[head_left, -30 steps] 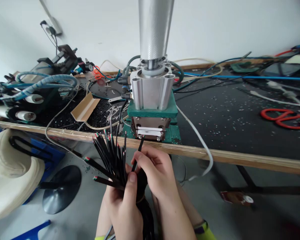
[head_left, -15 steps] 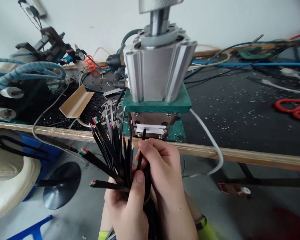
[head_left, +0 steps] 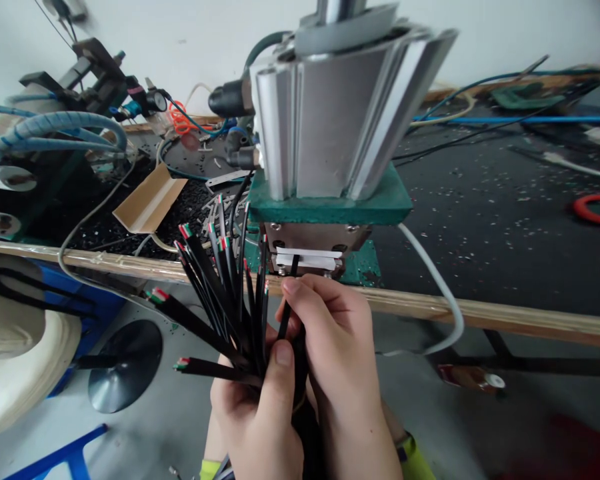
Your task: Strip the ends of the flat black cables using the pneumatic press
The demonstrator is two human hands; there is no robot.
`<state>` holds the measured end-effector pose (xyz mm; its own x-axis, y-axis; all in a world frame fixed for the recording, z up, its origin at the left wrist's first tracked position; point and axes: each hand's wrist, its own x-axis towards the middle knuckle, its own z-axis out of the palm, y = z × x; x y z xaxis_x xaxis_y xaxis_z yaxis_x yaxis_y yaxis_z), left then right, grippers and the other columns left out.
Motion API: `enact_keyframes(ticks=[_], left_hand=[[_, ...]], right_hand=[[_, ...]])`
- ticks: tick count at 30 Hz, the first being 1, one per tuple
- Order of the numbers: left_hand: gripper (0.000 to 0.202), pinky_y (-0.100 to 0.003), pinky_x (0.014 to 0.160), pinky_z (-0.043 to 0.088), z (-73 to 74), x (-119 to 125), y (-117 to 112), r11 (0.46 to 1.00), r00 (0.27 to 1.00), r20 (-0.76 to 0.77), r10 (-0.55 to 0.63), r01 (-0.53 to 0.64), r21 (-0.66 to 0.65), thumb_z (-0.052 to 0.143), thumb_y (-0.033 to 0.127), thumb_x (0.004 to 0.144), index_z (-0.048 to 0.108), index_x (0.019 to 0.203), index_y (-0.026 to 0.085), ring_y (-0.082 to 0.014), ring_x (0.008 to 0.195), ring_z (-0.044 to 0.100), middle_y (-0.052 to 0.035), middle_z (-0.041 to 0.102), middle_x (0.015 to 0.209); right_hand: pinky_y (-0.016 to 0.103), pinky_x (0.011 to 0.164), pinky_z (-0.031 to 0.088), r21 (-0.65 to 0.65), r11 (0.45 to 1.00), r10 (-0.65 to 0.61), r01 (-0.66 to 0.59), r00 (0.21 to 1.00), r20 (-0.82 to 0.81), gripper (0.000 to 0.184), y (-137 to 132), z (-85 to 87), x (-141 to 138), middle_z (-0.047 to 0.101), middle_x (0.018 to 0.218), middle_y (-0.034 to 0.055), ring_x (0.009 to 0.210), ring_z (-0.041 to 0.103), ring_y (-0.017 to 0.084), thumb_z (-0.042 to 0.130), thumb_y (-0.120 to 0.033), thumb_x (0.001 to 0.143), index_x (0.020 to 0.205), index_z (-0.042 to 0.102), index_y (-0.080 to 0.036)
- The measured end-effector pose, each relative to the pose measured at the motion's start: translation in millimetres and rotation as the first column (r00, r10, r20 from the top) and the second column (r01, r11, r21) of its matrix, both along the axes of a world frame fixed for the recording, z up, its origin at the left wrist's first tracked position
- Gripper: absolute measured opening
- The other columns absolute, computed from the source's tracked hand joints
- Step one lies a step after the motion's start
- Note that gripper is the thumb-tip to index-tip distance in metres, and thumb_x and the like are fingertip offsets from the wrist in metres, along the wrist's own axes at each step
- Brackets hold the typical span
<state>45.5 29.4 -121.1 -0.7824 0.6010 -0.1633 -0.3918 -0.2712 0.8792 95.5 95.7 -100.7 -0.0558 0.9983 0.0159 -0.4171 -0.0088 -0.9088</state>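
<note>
My left hand point(head_left: 263, 417) is closed around a bundle of black cables point(head_left: 213, 290), whose fanned ends show red, green and white wire tips. Between the thumb and fingers of my right hand point(head_left: 337, 340) is a single black cable point(head_left: 287, 317). Its far end reaches the pale slotted jaws point(head_left: 310, 259) at the base of a pneumatic press point(head_left: 330, 127). How deep the tip sits in the slot I cannot tell. Both hands are just in front of the bench edge, side by side and close together.
Black and grey scraps litter the dark bench point(head_left: 460, 233) around a folded cardboard piece point(head_left: 150, 198). Red-handled scissors point(head_left: 597, 210) lie at right. A grey hose point(head_left: 443, 287) loops over the wooden edge. Another machine point(head_left: 75, 100) stands at left, above a black round stool base point(head_left: 125, 367).
The view has shifted, so the press appears larger and farther right. Both hands keep their hold, and the single cable still reaches the slotted jaws.
</note>
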Motion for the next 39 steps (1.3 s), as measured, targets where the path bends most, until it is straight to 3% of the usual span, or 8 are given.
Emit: enact_keyframes(ticks=[12,16,21,26,32,36,39], left_hand=[[0.037,-0.024,0.072,0.074,-2.9,0,-1,1.000,0.999,0.031,-0.015,0.015,0.010,0.118,0.038,0.066,0.095,0.093,0.028,-0.0233,0.076,0.091,-0.0022,0.094,0.097],[0.033,-0.025,0.079,0.075,-8.6,-1,-3,0.998,0.999,0.006,-0.050,0.050,0.024,0.115,0.035,0.074,0.096,0.100,0.029,-0.0241,0.087,0.093,-0.0021,0.094,0.101],[0.031,-0.023,0.082,0.073,-17.0,0,-5,0.999,0.999,0.031,-0.027,0.026,0.026,0.112,0.042,0.079,0.097,0.102,0.028,-0.0227,0.091,0.092,-0.0025,0.095,0.104],[0.031,-0.022,0.079,0.071,-21.2,-1,-10,0.997,0.996,0.056,0.073,-0.075,0.036,0.112,0.045,0.077,0.096,0.096,0.026,-0.0192,0.084,0.090,-0.0019,0.094,0.098],[0.032,-0.025,0.079,0.071,-19.5,-3,-19,0.993,0.995,0.012,0.099,-0.099,0.061,0.113,0.040,0.073,0.094,0.092,0.023,-0.0210,0.083,0.088,-0.0031,0.093,0.095],[0.032,-0.022,0.076,0.070,-12.8,-2,-21,0.994,0.997,0.011,0.074,-0.074,0.076,0.114,0.041,0.072,0.094,0.090,0.024,-0.0186,0.079,0.087,-0.0019,0.092,0.092],[0.032,-0.020,0.077,0.071,-9.5,-1,-21,0.996,1.000,-0.005,0.008,-0.008,0.084,0.115,0.041,0.073,0.095,0.093,0.026,-0.0179,0.079,0.089,-0.0015,0.093,0.094]], right_hand=[[0.025,0.050,0.035,-0.020,1.000,-0.007,0.009,0.999,0.054,0.046,-2,2.7,2,0.054,0.056,-0.0042,0.053,0.046,0.011,0.080,-0.041,0.101,0.062,0.065,-0.022],[0.026,0.051,0.036,0.015,0.999,-0.030,0.029,0.996,0.087,0.044,-2,0.9,2,0.054,0.057,-0.0036,0.054,0.047,0.013,0.079,-0.041,0.101,0.064,0.068,-0.023],[0.026,0.053,0.041,0.192,0.981,0.001,-0.041,0.979,0.203,0.040,-3,-4.0,5,0.060,0.063,-0.0021,0.057,0.054,0.014,0.074,-0.040,0.109,0.072,0.072,-0.022],[0.030,0.066,0.052,0.451,0.889,-0.064,-0.080,0.953,0.295,0.035,-10,-5.9,9,0.075,0.080,0.0021,0.071,0.068,0.017,0.068,-0.032,0.115,0.084,0.077,-0.022],[0.031,0.067,0.053,0.552,0.827,-0.088,-0.104,0.946,0.311,0.034,-19,0.9,12,0.077,0.080,0.0027,0.072,0.071,0.019,0.065,-0.030,0.116,0.085,0.077,-0.024],[0.030,0.059,0.048,0.518,0.851,-0.079,-0.087,0.954,0.290,0.037,-20,0.5,12,0.072,0.071,0.0010,0.063,0.065,0.017,0.067,-0.034,0.115,0.080,0.077,-0.023],[0.028,0.053,0.042,0.361,0.931,-0.030,-0.054,0.974,0.223,0.044,-16,-2.4,10,0.063,0.058,-0.0019,0.053,0.057,0.015,0.071,-0.040,0.111,0.071,0.073,-0.023]])
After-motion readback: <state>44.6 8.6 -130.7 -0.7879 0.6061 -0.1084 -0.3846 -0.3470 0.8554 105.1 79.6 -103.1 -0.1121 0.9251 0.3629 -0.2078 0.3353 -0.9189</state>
